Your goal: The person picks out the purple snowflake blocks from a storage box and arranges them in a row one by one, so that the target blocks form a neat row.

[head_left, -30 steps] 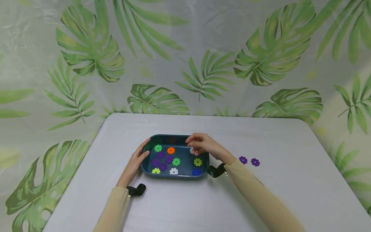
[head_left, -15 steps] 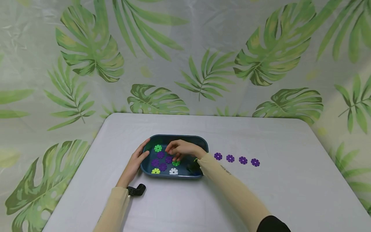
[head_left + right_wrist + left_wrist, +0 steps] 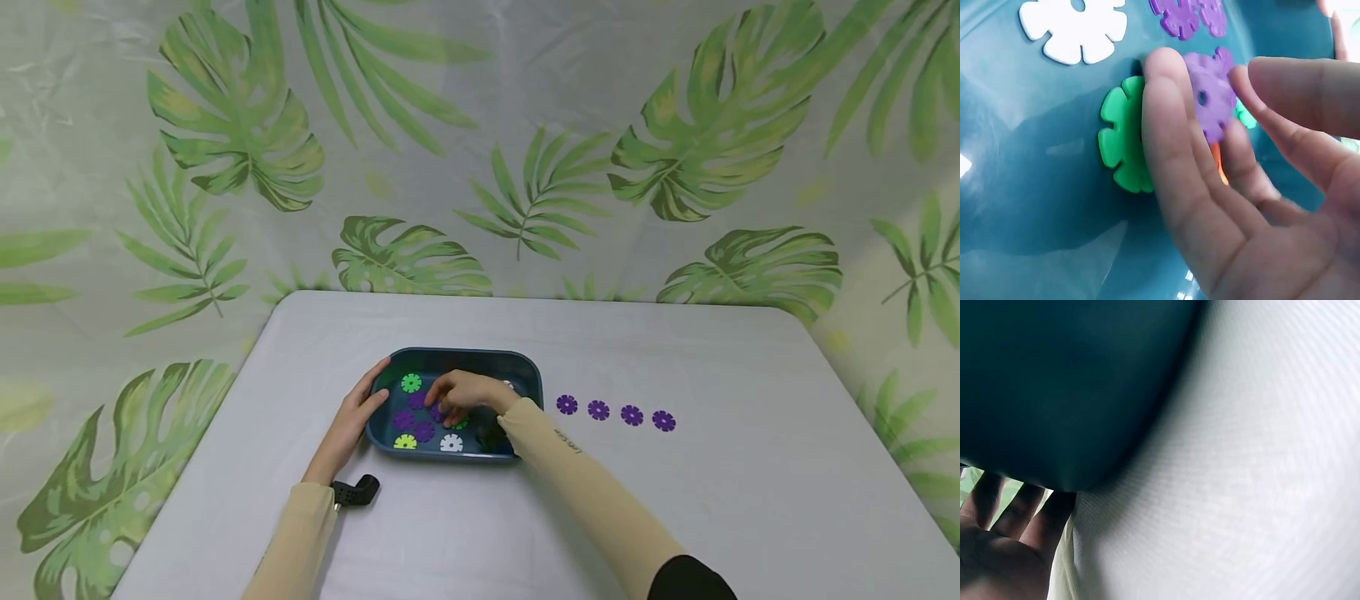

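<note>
My left hand [image 3: 348, 429] grips the left end of a dark teal tray [image 3: 465, 457], thumb over the rim and fingers along the outer wall. In the left wrist view its fingers [image 3: 1044, 525] go behind the tray wall. My right hand [image 3: 467, 393] reaches down inside the tray, fingers loosely bent. The right wrist view has its fingertips right at a purple notched plastic disc [image 3: 1207, 97], with thumb and index by the edge. A green disc [image 3: 1124, 134] lies beside the little finger, and an orange disc [image 3: 1219, 164] is mostly hidden behind.
More discs lie in the tray: a white one [image 3: 451, 442], a yellow-green one [image 3: 405, 442], a green one [image 3: 411, 382] and several purple ones. Right of the tray, several purple discs [image 3: 598, 409] form a row on the white table [image 3: 675, 508]. A leaf-patterned sheet [image 3: 525, 150] hangs behind.
My right hand has moved left from the tray's right end and lowered to the purple disc. Two purple discs its arm covered earlier now show on the table. The left hand has stayed put.
</note>
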`<act>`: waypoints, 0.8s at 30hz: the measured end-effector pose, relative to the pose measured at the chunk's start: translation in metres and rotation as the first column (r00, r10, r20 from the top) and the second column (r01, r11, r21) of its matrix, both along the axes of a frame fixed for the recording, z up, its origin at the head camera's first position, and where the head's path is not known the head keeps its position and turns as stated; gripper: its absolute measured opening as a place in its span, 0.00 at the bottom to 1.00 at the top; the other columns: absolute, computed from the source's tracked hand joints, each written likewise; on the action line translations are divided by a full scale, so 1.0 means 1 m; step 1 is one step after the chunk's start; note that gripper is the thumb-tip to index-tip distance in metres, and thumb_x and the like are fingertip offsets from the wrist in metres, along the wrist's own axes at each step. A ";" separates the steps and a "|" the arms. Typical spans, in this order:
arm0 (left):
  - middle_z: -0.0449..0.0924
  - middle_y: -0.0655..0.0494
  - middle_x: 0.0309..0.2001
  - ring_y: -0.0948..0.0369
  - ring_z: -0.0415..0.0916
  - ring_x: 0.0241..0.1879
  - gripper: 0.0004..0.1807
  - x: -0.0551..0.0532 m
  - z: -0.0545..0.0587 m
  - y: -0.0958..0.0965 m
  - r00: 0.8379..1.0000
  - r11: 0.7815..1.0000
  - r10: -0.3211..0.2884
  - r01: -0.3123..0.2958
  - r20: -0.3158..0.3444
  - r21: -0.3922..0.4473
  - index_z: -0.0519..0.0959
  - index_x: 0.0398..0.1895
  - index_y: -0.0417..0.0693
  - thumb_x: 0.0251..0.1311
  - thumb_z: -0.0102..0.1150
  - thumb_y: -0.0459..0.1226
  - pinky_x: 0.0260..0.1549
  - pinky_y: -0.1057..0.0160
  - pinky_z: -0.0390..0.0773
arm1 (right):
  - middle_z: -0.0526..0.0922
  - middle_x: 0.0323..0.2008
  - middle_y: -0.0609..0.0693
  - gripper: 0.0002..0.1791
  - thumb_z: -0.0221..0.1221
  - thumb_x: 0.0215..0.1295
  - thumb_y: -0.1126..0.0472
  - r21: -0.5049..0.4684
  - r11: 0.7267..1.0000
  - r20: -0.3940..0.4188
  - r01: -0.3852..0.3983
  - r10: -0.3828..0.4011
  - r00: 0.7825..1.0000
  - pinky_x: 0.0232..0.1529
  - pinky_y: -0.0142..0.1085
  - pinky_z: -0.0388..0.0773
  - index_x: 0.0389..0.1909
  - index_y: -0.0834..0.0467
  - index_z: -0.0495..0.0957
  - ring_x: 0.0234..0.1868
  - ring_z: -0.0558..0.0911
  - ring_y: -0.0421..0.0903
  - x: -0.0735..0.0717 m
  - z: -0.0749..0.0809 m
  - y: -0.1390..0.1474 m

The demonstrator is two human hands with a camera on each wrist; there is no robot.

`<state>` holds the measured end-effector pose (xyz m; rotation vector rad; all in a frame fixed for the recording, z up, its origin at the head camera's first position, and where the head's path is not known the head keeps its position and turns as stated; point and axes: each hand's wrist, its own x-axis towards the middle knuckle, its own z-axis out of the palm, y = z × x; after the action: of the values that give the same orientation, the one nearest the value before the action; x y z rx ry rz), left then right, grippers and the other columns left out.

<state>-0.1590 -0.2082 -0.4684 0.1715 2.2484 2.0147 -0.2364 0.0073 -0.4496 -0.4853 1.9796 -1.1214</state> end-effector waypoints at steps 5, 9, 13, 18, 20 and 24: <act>0.48 0.53 0.74 0.54 0.39 0.73 0.30 -0.001 -0.001 0.000 1.000 1.000 -0.002 0.002 -0.005 0.007 0.55 0.75 0.51 0.72 0.48 0.40 0.68 0.47 0.41 | 0.75 0.28 0.52 0.05 0.53 0.64 0.74 0.002 1.000 -0.041 0.029 -0.029 0.999 0.27 0.35 0.81 0.37 0.69 0.76 0.20 0.77 0.44 0.001 -0.001 -0.002; 0.47 0.53 0.74 0.54 0.39 0.73 0.30 0.000 0.000 0.000 1.000 1.000 -0.003 0.003 -0.006 0.007 0.55 0.75 0.51 0.72 0.47 0.40 0.68 0.46 0.41 | 0.73 0.25 0.52 0.05 0.53 0.65 0.73 -0.035 0.999 -0.069 0.037 -0.039 0.997 0.23 0.32 0.77 0.39 0.67 0.76 0.18 0.75 0.43 0.001 0.000 0.002; 0.47 0.53 0.74 0.54 0.39 0.73 0.30 0.001 0.001 0.001 1.000 1.000 -0.002 0.002 -0.001 0.008 0.55 0.75 0.51 0.72 0.47 0.40 0.68 0.46 0.41 | 0.74 0.26 0.52 0.09 0.52 0.65 0.73 -0.110 0.994 -0.090 0.013 -0.023 0.996 0.26 0.33 0.78 0.44 0.69 0.75 0.20 0.76 0.43 -0.002 0.005 0.013; 0.47 0.53 0.74 0.54 0.40 0.73 0.30 0.001 0.002 0.002 1.000 1.000 -0.005 0.005 -0.005 0.009 0.55 0.75 0.50 0.72 0.47 0.39 0.69 0.48 0.42 | 0.77 0.29 0.53 0.11 0.52 0.66 0.72 -0.176 0.984 -0.110 -0.006 -0.014 0.994 0.34 0.43 0.81 0.47 0.70 0.75 0.23 0.78 0.44 -0.002 0.018 0.038; 0.48 0.53 0.74 0.55 0.40 0.73 0.30 0.001 0.001 0.002 1.000 1.000 -0.007 0.007 -0.008 0.009 0.55 0.75 0.50 0.72 0.47 0.39 0.69 0.48 0.42 | 0.77 0.30 0.53 0.11 0.52 0.67 0.71 -0.192 0.981 -0.114 0.010 -0.033 0.993 0.35 0.46 0.81 0.48 0.69 0.75 0.24 0.79 0.45 -0.002 0.023 0.053; 0.48 0.53 0.74 0.55 0.40 0.73 0.30 0.001 0.002 0.002 1.000 1.000 -0.006 0.006 -0.009 0.005 0.54 0.75 0.50 0.72 0.47 0.39 0.69 0.48 0.42 | 0.77 0.31 0.53 0.11 0.52 0.67 0.68 -0.220 0.974 -0.126 0.061 -0.091 0.988 0.33 0.40 0.80 0.47 0.68 0.75 0.26 0.78 0.44 -0.004 0.029 0.088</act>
<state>-0.1581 -0.2064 -0.4666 0.1872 2.2457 2.0209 -0.2401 0.0951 -0.4204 -0.6167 2.0164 -1.3930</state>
